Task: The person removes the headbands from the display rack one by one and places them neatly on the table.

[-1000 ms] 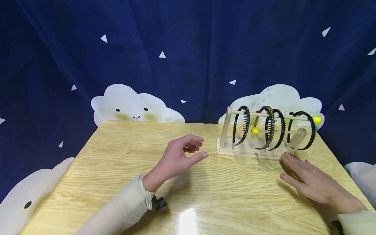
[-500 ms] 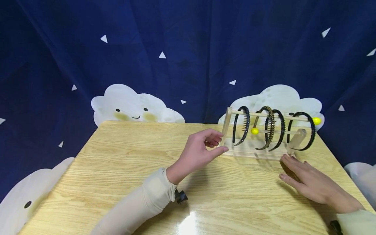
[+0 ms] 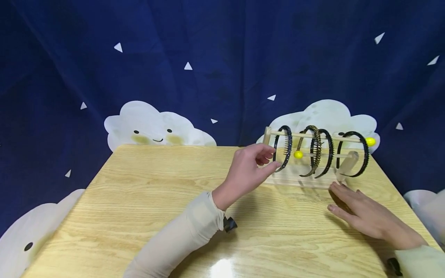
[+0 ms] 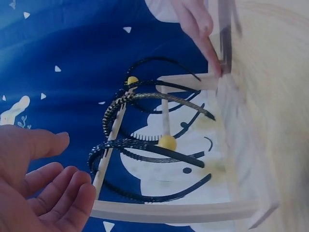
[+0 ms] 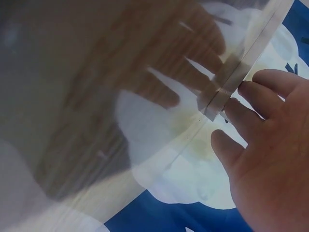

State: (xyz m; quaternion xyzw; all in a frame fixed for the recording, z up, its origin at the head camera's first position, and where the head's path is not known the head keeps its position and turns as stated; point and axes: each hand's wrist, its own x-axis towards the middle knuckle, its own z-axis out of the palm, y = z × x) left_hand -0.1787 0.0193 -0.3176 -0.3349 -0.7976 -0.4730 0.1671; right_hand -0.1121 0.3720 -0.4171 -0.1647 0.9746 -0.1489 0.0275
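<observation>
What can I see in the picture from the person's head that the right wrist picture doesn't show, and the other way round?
Only the head view shows the left hand, four headbands and two yellow knobs.

Only the right wrist view shows a clear reflection of a hand in the tabletop.

Both show the right hand with its fingertips at the wooden stand's base, plus the tabletop and blue curtain.

White glare low on the tabletop (image 3: 156, 185), soft shadows, both wrist views hazy
</observation>
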